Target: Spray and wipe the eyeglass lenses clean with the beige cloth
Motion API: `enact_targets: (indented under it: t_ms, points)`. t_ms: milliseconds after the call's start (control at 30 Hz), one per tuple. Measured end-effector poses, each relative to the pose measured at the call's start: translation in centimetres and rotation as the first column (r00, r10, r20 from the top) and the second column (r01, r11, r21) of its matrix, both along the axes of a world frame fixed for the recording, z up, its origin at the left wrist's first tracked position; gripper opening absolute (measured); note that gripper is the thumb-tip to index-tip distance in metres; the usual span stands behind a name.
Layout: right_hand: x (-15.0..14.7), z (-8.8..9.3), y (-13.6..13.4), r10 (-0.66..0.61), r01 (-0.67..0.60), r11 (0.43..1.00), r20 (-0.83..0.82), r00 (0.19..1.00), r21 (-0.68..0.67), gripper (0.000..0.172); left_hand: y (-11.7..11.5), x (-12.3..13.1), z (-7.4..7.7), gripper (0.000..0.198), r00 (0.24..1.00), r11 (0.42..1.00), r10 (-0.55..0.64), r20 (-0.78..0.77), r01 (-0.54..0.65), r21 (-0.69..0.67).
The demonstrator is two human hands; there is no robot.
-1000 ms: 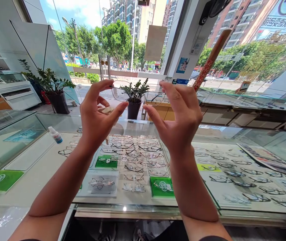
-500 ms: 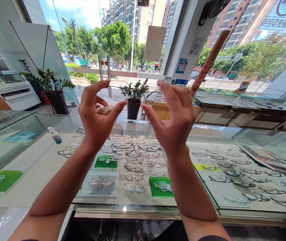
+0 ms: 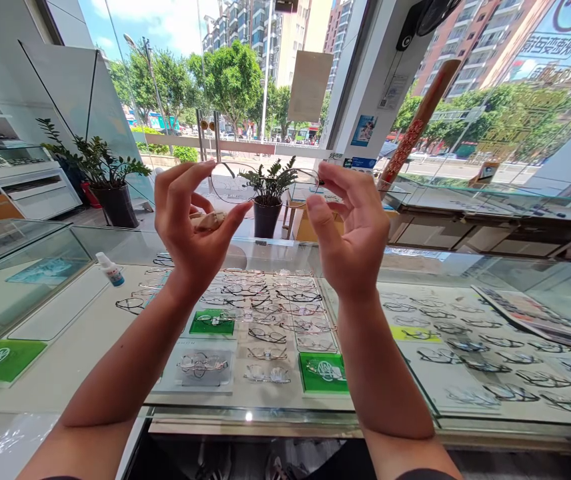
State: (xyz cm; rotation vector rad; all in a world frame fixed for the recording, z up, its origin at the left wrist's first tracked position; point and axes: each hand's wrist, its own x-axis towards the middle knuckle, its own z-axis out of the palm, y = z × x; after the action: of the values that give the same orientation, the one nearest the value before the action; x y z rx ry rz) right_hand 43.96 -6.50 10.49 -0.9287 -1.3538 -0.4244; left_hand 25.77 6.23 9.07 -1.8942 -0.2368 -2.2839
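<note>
A pair of thin-rimmed eyeglasses (image 3: 229, 187) is held up above the counter, between my two hands. My left hand (image 3: 180, 223) grips its left end with bent fingers; the thumb is close to the lower rim. A crumpled beige cloth (image 3: 209, 221) is tucked in the same palm. At the other end, the fingers of my right hand (image 3: 358, 233) touch the frame near its hinge, while the thumb stands off the rim. Parts of the thin frame blend into the plant behind.
Below is a glass display counter (image 3: 245, 415) with several rows of glasses (image 3: 267, 335). A small spray bottle (image 3: 110, 270) stands at the left. Green display plates (image 3: 323, 373) lie among the frames. Potted plants (image 3: 268, 217) stand beyond the counter, before the large window.
My right thumb has moved up and away from the lower rim, and the right hand has turned. The eyeglasses have tilted, and the left hand has shifted slightly left.
</note>
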Motion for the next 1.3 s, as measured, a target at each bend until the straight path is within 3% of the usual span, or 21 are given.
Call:
enact_targets:
  t_ms: [533,867,1100,1200,1300]
  points:
    - [-0.1,0.2,-0.3,-0.015,0.015,1.000,-0.114,0.993,0.003,0.024,0.9,0.4,-0.7,0.056,1.000,0.997,0.030,0.002,-0.030,-0.065]
    - [-1.3,0.2,-1.1,0.016,-0.013,1.000,-0.182,0.983,0.021,0.022,2.6,0.8,-1.8,0.068,0.971,0.941,-0.236,-0.031,0.221,-0.256]
    - [-1.4,0.2,-1.1,-0.014,0.019,0.999,-0.127,0.992,0.037,0.021,2.4,0.8,-1.8,0.063,0.977,0.955,-0.208,-0.045,0.193,-0.226]
    - [-1.0,0.2,-0.9,0.035,-0.029,0.999,-0.145,0.989,0.043,0.019,2.2,0.7,-1.8,0.064,0.989,0.967,-0.143,-0.045,0.130,-0.219]
    - [-0.6,0.2,-0.5,0.089,-0.084,0.996,-0.195,0.977,0.034,0.020,1.7,0.6,-1.7,0.067,0.988,0.970,-0.154,-0.006,0.150,-0.192]
